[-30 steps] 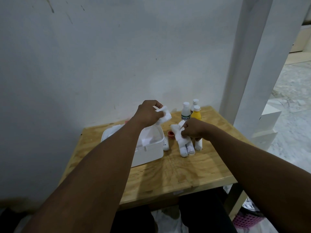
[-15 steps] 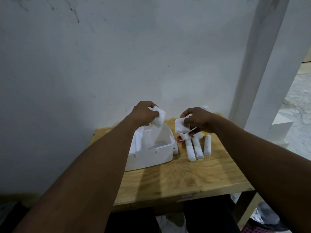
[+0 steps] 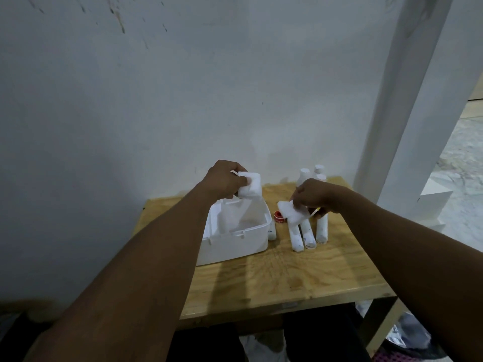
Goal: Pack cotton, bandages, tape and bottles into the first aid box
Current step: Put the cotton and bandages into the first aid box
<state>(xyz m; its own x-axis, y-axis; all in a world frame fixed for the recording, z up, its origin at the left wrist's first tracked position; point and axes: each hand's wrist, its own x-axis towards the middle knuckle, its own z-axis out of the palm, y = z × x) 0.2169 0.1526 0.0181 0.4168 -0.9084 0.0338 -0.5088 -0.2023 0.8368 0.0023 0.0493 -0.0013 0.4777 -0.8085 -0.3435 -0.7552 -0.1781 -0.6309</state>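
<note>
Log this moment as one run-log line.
left hand: holds cotton wad above open box | right hand: holds cotton piece over bandage rolls

Both your arms are reaching forward, each hand pinching something white.

Your left hand (image 3: 225, 180) is hovering with the knuckles turned up and the fingers (image 3: 241, 182) curling around a cotton pad (image 3: 250, 184), gripping it at its left edge. Your right hand (image 3: 317, 195) is sitting lower and to the right, wrist bending down, fingertips closing on a second cotton piece (image 3: 290, 213) at its upper edge. Both forearms are bare and stretching out from the bottom corners, well apart from each other.
</note>
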